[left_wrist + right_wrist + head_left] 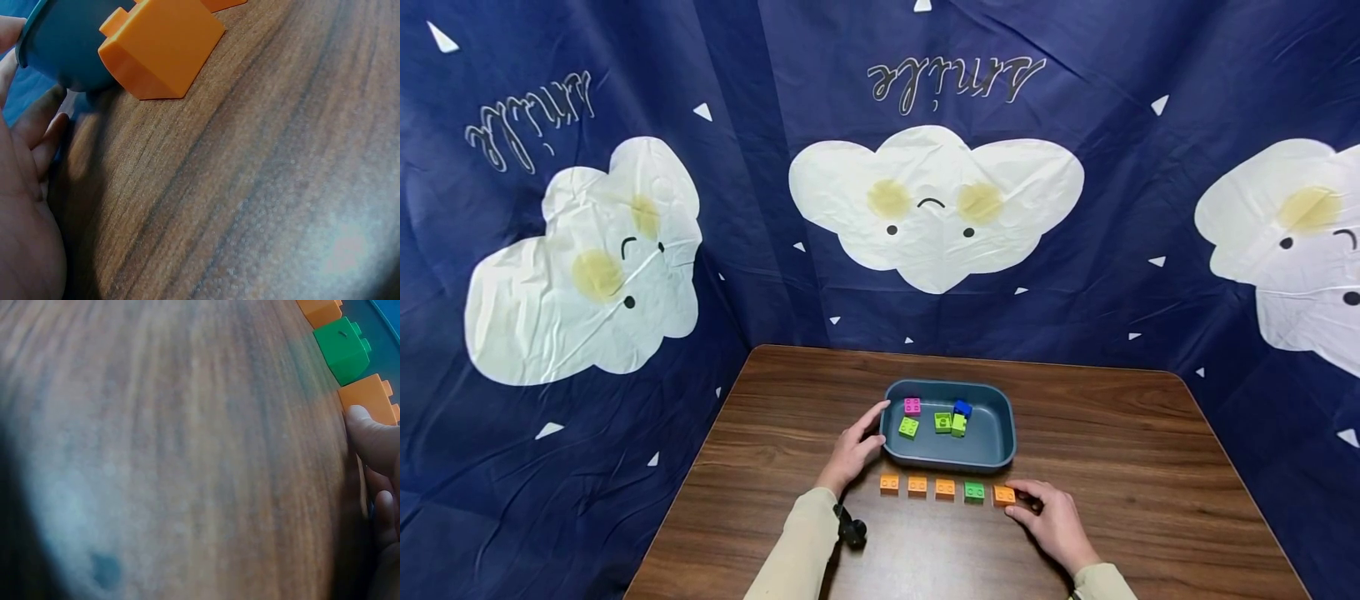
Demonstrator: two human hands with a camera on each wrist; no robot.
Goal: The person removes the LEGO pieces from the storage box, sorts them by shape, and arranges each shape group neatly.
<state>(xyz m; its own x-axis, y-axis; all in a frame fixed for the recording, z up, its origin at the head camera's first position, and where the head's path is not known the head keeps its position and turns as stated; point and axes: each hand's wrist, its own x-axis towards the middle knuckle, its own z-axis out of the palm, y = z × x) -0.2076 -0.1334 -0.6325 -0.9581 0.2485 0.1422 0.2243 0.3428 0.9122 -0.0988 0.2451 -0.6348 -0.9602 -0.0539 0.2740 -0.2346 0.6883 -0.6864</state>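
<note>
My right hand pinches an orange toy brick at the right end of a row on the table. In the right wrist view, the thumb presses the near side of that brick. Just left of it stands a green brick, then several more orange bricks. My left hand rests against the left end of a dark teal tray, its fingers extended at the rim. The nearest orange brick looms large beside it in the left wrist view.
Inside the tray lie a pink brick, a blue brick and several lime green bricks. The wooden table ends at a dark blue curtain printed with clouds. A black device sits at the left wrist.
</note>
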